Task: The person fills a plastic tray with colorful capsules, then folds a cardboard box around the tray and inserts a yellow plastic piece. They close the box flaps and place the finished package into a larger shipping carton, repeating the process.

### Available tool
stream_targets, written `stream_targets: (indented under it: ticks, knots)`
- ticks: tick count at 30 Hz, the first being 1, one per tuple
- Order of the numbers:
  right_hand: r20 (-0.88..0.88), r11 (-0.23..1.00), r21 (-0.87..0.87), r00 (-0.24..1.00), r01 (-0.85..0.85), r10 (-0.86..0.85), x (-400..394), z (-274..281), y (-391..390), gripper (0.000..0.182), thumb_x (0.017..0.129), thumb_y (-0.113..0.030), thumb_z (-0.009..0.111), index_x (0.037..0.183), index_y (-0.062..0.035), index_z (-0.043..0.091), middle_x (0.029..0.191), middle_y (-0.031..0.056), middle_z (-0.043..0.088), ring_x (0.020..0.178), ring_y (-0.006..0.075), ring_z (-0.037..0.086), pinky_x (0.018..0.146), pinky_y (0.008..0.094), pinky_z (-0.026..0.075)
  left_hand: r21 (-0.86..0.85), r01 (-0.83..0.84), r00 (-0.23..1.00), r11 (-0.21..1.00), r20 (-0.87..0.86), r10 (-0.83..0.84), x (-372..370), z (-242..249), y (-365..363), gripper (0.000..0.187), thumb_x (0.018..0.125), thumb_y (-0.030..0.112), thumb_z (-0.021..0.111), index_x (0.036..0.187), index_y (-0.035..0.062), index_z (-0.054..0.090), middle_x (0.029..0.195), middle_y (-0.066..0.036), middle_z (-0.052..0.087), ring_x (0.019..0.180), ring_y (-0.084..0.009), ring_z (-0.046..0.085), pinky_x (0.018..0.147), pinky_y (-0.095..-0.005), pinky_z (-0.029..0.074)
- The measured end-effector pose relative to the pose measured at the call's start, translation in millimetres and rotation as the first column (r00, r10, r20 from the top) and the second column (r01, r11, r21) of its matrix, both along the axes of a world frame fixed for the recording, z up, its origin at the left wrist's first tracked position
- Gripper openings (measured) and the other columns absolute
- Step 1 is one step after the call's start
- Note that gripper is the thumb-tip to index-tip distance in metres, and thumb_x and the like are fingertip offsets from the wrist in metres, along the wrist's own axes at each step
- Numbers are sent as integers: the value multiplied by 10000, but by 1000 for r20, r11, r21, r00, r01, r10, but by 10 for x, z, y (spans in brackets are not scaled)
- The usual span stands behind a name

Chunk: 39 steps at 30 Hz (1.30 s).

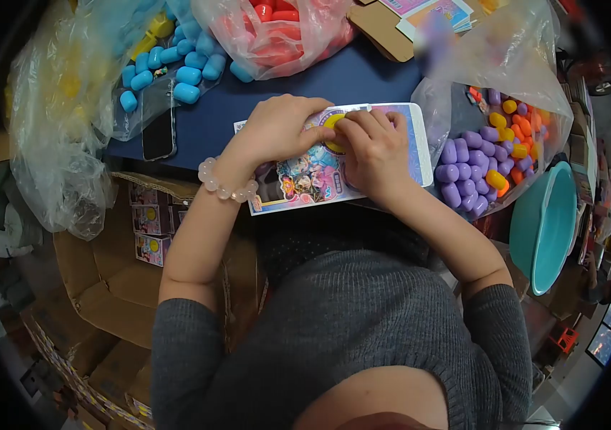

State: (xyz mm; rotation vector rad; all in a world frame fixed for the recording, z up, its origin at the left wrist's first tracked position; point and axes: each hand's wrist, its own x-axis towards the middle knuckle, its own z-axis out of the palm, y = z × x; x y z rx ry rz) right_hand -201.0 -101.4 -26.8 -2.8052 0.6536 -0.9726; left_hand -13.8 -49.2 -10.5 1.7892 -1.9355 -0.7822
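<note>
A flat printed cardboard box with cartoon figures and a yellow circle lies at the table's near edge. My left hand, with a beaded bracelet at the wrist, grips its upper left part, thumb and fingers bent beside the yellow circle. From the right, my right hand rests over the box, its curled fingertips pressed at the circle and nearly meeting my left thumb. What lies under the right fingertips is hidden.
Blue capsules spill from a plastic bag beside a phone. Red capsules fill another bag. Purple capsules and orange ones lie at right, near a teal basin. An open carton holds small printed boxes.
</note>
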Motion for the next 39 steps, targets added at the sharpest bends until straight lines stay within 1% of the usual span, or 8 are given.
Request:
stream_targets:
  ticks: [7,12,19,23,27,29,35,39]
  knots:
    - [-52,982,188,999,6,4,104,-77,-27,133,762,-97,695,849,-31,619,839,94,613,775,299,613,665,415,471,188,11,987,982,-157,19,88,72,-46,564,841,426,667,1256,54,581,1006,-185,686,905,-342,670,786,-399,515]
    - [8,946,324,1000,-7,4,82,11,-102,129,782,-93,693,879,-7,685,827,130,642,749,294,638,657,382,509,-143,110,855,984,518,-20,-239,129,229,1265,535,653,808,1473,-10,278,1451,-262,385,1322,-436,392,1043,-521,346]
    - [229,472,847,969,-244,90,-667,673,-1124,315,935,-262,602,1103,-13,695,1034,99,721,999,184,672,858,315,504,-86,258,960,962,-87,-265,-157,593,358,1213,474,369,818,1498,35,260,1421,-233,384,1348,-400,349,1140,-540,205]
    - [504,116,832,827,-542,251,-669,801,-1036,537,987,-332,544,1448,-80,430,1365,94,556,1257,170,516,1018,329,413,44,153,437,987,-899,-28,46,702,517,1112,574,352,877,1472,23,311,1474,-130,396,1377,-227,356,1172,-395,196]
    - [693,-20,721,718,-693,66,-239,520,-532,621,971,-351,564,1469,-36,368,1405,70,486,1293,163,445,1081,313,337,135,-143,283,980,-944,171,408,-108,584,823,761,171,748,1445,4,323,1420,-128,453,1334,-221,407,1135,-388,289]
    - [704,-113,706,710,-699,6,-225,381,-458,605,961,-342,572,1444,-26,388,1377,72,502,1277,162,457,1074,308,340,91,-289,-188,953,-981,37,79,-66,682,699,812,174,664,1422,28,357,1394,-133,479,1300,-225,443,1110,-368,320]
    - [708,-75,694,697,-717,-115,-317,491,-199,473,877,-181,648,1296,-13,506,1275,99,556,1170,168,532,1028,309,379,-96,-623,512,776,-800,312,-600,419,791,589,850,162,594,1402,41,427,1364,-137,523,1248,-251,499,1068,-369,361]
    - [726,249,664,688,-705,14,-397,413,-150,312,915,-112,557,1202,5,593,1317,159,543,1165,201,553,1007,335,411,-518,85,975,851,219,36,-424,632,872,501,915,342,586,1361,116,547,1448,-163,468,1303,-388,465,1079,-539,311]
